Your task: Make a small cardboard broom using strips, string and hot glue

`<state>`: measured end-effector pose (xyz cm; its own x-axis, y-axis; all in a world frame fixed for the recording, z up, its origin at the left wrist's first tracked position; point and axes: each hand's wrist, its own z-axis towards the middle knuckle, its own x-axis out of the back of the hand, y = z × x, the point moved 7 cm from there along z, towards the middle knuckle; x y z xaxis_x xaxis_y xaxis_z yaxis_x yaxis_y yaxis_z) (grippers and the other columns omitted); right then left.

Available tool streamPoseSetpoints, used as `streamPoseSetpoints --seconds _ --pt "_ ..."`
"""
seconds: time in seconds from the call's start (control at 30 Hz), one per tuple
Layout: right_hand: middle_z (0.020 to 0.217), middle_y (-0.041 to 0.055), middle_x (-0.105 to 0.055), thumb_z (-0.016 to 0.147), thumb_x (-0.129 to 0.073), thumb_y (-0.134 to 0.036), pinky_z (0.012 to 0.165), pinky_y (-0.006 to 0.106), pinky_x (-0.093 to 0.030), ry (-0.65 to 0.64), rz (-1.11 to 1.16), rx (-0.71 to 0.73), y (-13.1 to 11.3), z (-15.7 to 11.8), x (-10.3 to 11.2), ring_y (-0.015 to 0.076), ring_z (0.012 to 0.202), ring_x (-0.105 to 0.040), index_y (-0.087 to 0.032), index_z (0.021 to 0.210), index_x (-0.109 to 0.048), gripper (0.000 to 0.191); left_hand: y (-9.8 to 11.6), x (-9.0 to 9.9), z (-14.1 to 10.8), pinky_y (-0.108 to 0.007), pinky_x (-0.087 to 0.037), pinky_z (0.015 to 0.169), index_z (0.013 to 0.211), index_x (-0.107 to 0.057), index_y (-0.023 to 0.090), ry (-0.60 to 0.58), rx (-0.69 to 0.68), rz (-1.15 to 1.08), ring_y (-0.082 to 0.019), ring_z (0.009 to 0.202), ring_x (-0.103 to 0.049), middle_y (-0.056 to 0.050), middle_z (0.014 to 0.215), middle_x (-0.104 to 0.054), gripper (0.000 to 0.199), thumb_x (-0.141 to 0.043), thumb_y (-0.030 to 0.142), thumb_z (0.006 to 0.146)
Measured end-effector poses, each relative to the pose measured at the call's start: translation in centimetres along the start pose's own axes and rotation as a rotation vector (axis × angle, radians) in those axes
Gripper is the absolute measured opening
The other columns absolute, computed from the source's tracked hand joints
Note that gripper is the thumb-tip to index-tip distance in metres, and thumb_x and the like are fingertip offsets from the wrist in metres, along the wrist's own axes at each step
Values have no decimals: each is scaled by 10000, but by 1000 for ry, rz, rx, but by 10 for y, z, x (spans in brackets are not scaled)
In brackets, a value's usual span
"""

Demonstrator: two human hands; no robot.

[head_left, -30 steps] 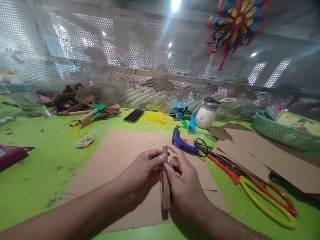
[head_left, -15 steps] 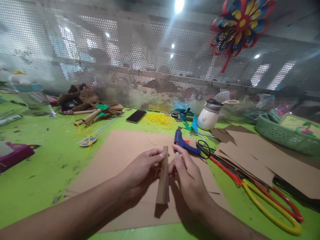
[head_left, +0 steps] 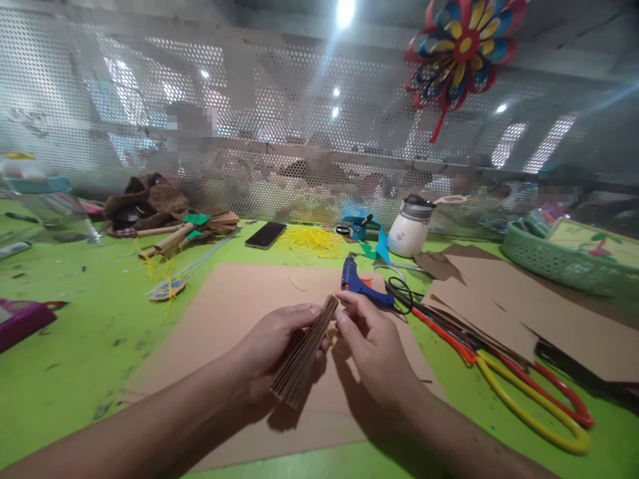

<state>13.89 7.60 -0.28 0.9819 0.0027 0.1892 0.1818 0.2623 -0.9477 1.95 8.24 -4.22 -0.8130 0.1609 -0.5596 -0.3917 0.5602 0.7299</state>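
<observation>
A pleated brown paper bundle [head_left: 303, 359] slants above the brown paper sheet [head_left: 219, 319], its layered folds facing up and its wider end toward the lower left. My left hand [head_left: 279, 342] is closed round its left side, thumb along the edge. At the narrow upper end, the fingertips of my right hand [head_left: 372, 339] pinch the bundle. Yellow strands [head_left: 332, 338] poke out between the two hands. Just beyond my right hand lies a blue glue gun [head_left: 362, 285] with a black cord.
Large scissors [head_left: 532, 406] with yellow and red handles lie right, by brown sheets [head_left: 492, 293] and a green basket [head_left: 559, 263]. Behind are a phone [head_left: 266, 235], yellow shreds [head_left: 314, 241] and a white jug [head_left: 409, 229]. Paper rolls [head_left: 174, 239] lie left, near a purple object [head_left: 24, 322].
The bundle has turned from nearly upright in view to a slant, its wide end swinging left and its folds now showing. The view has shifted slightly to the right.
</observation>
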Motion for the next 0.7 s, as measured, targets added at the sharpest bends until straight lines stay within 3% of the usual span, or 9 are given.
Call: streamPoseSetpoints --seconds 0.1,0.23,0.4,0.57,0.7 --pt "873 47 -629 913 -512 -347 747 366 -486 7 18 -21 1 0 0 203 805 -602 -187 1165 -578 306 -2 -6 -2 -225 -443 482 883 -657 150 -23 -3 7 -115 487 -552 -33 617 -603 121 -624 246 818" --pt "935 74 -636 905 -515 -294 785 373 -483 -28 -27 48 -5 1 -4 214 869 -600 -166 1040 -632 220 -3 -13 -6 -198 -396 460 855 -655 162 -22 -22 -20 -104 470 -535 -20 582 -587 80 -657 194 781" --pt "913 79 -658 885 -518 -256 775 375 -491 -36 -17 35 -4 3 -5 210 842 -612 -157 979 -638 182 -5 -8 -3 -221 -396 486 842 -654 161 5 24 5 -103 453 -512 -32 567 -577 79 -607 216 810" --pt "898 73 -658 882 -529 -283 737 372 -505 -48 41 -30 3 3 -7 201 798 -612 -156 1075 -605 243 -6 -4 1 -221 -390 483 859 -640 163 3 34 43 -110 454 -513 -28 561 -570 116 -602 264 816" --pt "969 93 -631 866 -525 -236 748 397 -526 -44 -37 -31 5 5 -1 222 850 -617 -159 1171 -581 320 -5 -1 1 -226 -393 474 833 -618 157 38 48 50 -113 440 -502 -33 554 -571 140 -556 283 838"
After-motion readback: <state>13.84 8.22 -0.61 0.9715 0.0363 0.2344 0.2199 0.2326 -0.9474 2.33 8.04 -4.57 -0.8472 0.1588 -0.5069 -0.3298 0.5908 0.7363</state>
